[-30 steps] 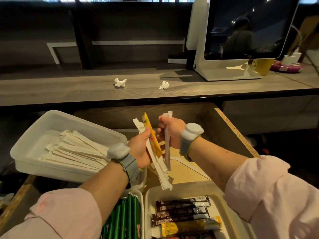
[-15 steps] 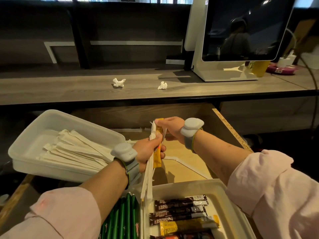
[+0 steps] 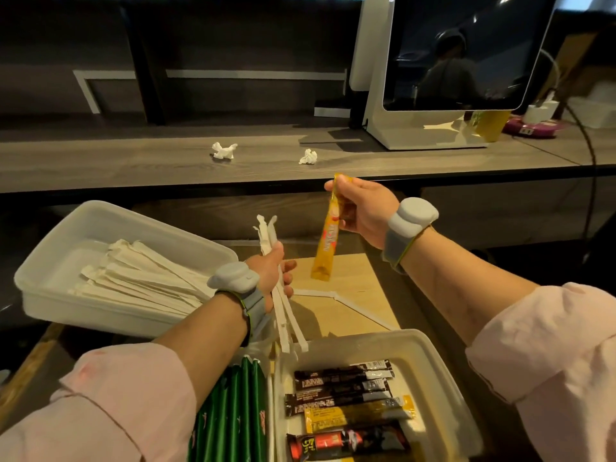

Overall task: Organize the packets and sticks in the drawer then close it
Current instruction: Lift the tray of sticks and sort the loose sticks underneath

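Observation:
My left hand [image 3: 275,271] is shut on a bunch of white paper-wrapped sticks [image 3: 283,315] held upright over the open drawer [image 3: 346,295]. My right hand [image 3: 363,211] pinches the top of a yellow packet [image 3: 328,238], which hangs apart from the bunch, to its right. A clear tray [image 3: 56,261] at the left holds several white sticks [image 3: 140,278]. A second clear tray [image 3: 430,371] near me holds dark and yellow packets [image 3: 346,395]. Green packets [image 3: 233,411] lie in a container between the trays.
A wooden counter [image 3: 133,165] runs across above the drawer with two crumpled paper bits [image 3: 224,150] on it. A white-framed screen [image 3: 456,55] stands at the back right, with a cable [image 3: 590,155] hanging over the counter edge. Two loose white sticks [image 3: 336,296] lie on the drawer floor.
My right hand pulled the yellow packet out of the bunch and lifted it up and right. My left hand moved down and left with only white sticks in it.

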Demonstrator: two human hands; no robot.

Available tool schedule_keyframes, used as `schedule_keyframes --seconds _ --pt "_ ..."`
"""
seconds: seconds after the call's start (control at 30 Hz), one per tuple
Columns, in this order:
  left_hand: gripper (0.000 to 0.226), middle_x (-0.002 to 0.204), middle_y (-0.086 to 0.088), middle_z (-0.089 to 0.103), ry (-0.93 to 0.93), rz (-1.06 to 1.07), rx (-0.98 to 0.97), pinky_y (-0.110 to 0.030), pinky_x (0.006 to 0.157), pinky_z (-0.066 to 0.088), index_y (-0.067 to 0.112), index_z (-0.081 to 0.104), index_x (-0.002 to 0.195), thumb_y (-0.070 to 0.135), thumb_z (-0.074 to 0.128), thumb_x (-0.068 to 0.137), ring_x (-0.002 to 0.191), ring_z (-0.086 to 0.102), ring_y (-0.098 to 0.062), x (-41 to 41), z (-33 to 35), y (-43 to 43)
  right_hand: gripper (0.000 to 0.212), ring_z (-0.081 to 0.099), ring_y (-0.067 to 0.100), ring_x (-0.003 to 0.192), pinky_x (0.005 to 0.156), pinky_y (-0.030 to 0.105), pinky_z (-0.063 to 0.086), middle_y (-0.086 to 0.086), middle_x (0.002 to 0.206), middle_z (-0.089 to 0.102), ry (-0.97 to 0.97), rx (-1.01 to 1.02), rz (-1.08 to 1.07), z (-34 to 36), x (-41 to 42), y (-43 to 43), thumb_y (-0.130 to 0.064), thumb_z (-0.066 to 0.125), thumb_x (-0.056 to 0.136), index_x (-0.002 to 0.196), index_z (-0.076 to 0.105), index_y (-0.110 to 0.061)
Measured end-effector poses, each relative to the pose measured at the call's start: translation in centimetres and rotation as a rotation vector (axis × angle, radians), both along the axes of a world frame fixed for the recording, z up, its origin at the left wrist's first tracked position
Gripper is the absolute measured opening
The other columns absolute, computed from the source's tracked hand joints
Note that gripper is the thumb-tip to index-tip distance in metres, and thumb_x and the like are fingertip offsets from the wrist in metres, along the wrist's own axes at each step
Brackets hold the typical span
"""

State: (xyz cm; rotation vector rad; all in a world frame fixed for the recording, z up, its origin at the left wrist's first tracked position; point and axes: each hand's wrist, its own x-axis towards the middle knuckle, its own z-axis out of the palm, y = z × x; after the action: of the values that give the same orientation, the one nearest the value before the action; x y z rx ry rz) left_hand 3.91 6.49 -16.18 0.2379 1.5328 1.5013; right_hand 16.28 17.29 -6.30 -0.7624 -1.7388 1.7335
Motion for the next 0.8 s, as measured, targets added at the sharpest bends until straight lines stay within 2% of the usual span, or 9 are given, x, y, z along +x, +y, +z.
schedule_keyframes --seconds 0.1,0.2,0.27,0.4,0.5,0.6,0.67,0.73,0.8 --pt "0.054 0.054 -0.003 0.04 0.036 0.113 -0.026 -0.015 0.031 0.034 0.009 0.049 0.072 0.055 0.033 0.096 0.028 0.034 -0.011 -1.4 -0.9 0.4 0.019 0.061 0.011 0.072 0.072 0.027 0.055 0.0 0.078 0.062 -0.208 0.324 0.268 0.6 1.7 -1.2 -0.031 0.052 0.095 0.089 0.067 -0.022" --pt "0.054 0.038 0.0 0.04 0.044 0.143 0.021 -0.015 0.032 0.032 0.009 0.046 0.068 0.052 0.032 0.097 0.023 0.033 -0.011 -1.7 -0.4 0.4 0.022 0.064 0.014 0.081 0.077 0.03 0.056 0.003 0.09 0.068 -0.705 0.674 0.787 -0.6 2.4 -3.9 -0.033 0.058 0.091 0.098 0.069 -0.016" --pt "0.054 0.035 0.001 0.039 0.074 0.155 0.021 -0.017 0.036 0.033 0.009 0.046 0.068 0.051 0.031 0.098 0.023 0.034 -0.012 -2.1 0.0 0.4 0.027 0.061 0.014 0.079 0.077 0.03 0.054 0.003 0.09 0.069 -0.963 0.771 0.98 -2.5 2.3 -6.4 -0.032 0.062 0.089 0.106 0.07 -0.013" --pt "0.056 0.035 0.001 0.039 0.085 0.187 -0.018 -0.017 0.037 0.034 0.01 0.045 0.064 0.054 0.031 0.096 0.029 0.035 -0.014 -2.8 -0.1 0.4 0.033 0.059 0.02 0.087 0.067 0.023 0.041 0.008 0.113 0.07 -1.086 0.918 1.176 -5.3 2.2 -9.1 -0.025 0.067 0.086 0.117 0.068 -0.012" --pt "0.052 0.034 0.003 0.04 0.106 0.216 -0.004 -0.021 0.041 0.034 0.011 0.046 0.064 0.05 0.034 0.097 0.034 0.035 -0.014 -2.8 0.1 0.1 0.036 0.062 0.016 0.093 0.074 0.019 0.045 0.004 0.118 0.069 -1.036 0.888 1.119 -4.6 1.7 -8.0 -0.022 0.066 0.087 0.122 0.065 -0.016" --pt "0.05 0.043 -0.001 0.04 0.126 0.231 0.013 -0.023 0.043 0.034 0.01 0.046 0.065 0.047 0.036 0.097 0.043 0.034 -0.017 -2.6 0.5 -0.1 0.023 0.062 0.01 0.066 0.072 0.023 0.052 0.009 0.106 0.073 -0.972 0.805 0.838 -4.3 0.8 -4.4 -0.02 0.063 0.089 0.109 0.071 -0.012" --pt "0.048 0.053 -0.003 0.038 0.14 0.233 0.017 -0.022 0.041 0.034 0.01 0.045 0.067 0.046 0.036 0.098 0.045 0.033 -0.017 -2.3 0.6 -0.1 0.021 0.061 0.012 0.063 0.057 0.017 0.047 0.007 0.101 0.074 -1.1 0.865 0.623 -5.2 0.4 -0.8 -0.024 0.064 0.088 0.105 0.071 -0.013" --pt "0.044 0.057 -0.002 0.038 0.155 0.236 0.038 -0.021 0.04 0.033 0.011 0.043 0.069 0.045 0.037 0.098 0.046 0.033 -0.016 -1.9 0.8 -0.1 0.022 0.061 0.023 0.072 0.059 0.024 0.046 0.007 0.088 0.069 -1.308 0.943 0.523 -7.1 0.6 1.9 -0.027 0.069 0.083 0.099 0.073 -0.013" --pt "0.042 0.059 -0.002 0.037 0.158 0.227 0.079 -0.022 0.044 0.032 0.013 0.041 0.068 0.041 0.038 0.099 0.047 0.032 -0.016 -1.5 1.0 -0.1 0.017 0.049 0.023 0.069 0.066 0.031 0.043 0.003 0.063 0.057 -1.419 0.896 0.493 -8.9 1.2 3.0 -0.018 0.069 0.081 0.065 0.069 -0.012"
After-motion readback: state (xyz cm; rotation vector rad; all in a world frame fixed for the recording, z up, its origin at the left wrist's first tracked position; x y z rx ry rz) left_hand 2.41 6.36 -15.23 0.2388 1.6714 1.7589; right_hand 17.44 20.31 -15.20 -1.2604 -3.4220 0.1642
